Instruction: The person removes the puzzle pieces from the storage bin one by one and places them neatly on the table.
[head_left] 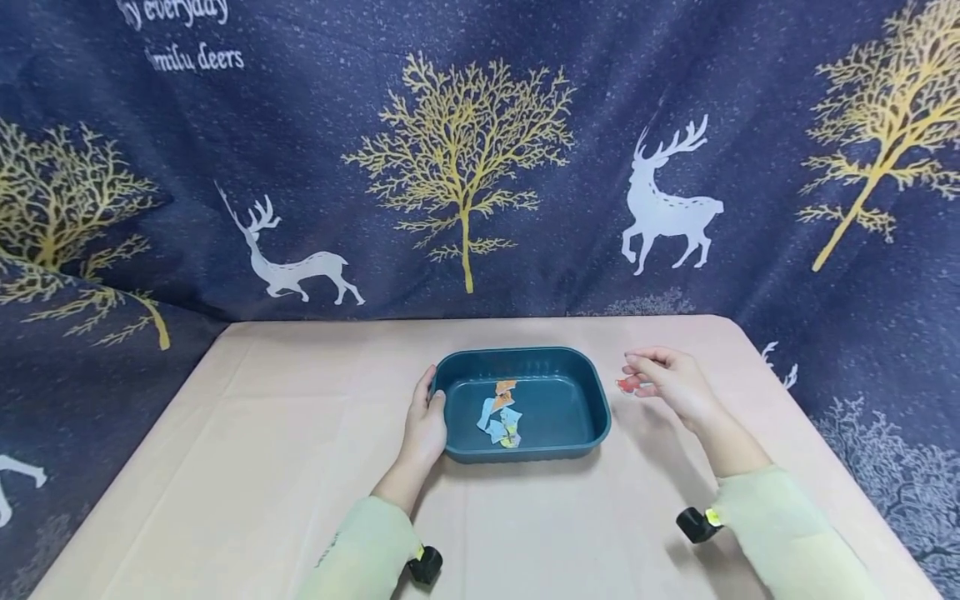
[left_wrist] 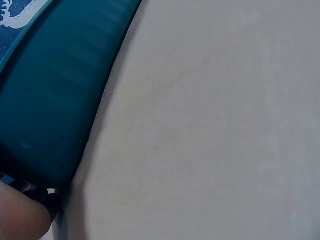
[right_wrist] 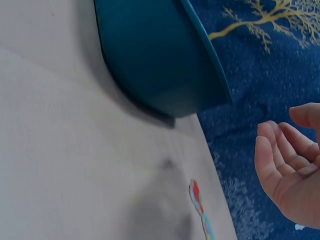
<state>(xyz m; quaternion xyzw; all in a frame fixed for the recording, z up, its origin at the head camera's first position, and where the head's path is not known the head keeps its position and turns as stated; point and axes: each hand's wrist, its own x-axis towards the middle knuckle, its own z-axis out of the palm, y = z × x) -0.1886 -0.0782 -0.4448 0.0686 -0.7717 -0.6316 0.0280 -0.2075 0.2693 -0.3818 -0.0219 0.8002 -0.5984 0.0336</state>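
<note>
A dark teal plastic tray [head_left: 525, 454] stands mid-table, with several torn-looking light blue, orange and yellow paper pieces [head_left: 495, 430] inside, towards its left. At the tray's left end, my left hand [head_left: 426, 429] holds the side, thumb by the rim and fingers along the outer wall. Over the table to the right, my right hand [head_left: 671, 382] has loosely bent fingers, thumb apart from them in the right wrist view. Below that hand, a thin red and blue piece [right_wrist: 197, 200] shows nearly edge-on, apart from the fingertips; whether it touches the table I cannot tell.
A pale cloth covers the table [head_left: 285, 467]. Behind it hangs a dark blue curtain [head_left: 525, 283] printed with deer and golden trees. Small black wrist cameras sit under both sleeves, the right one [head_left: 697, 525] just above the cloth.
</note>
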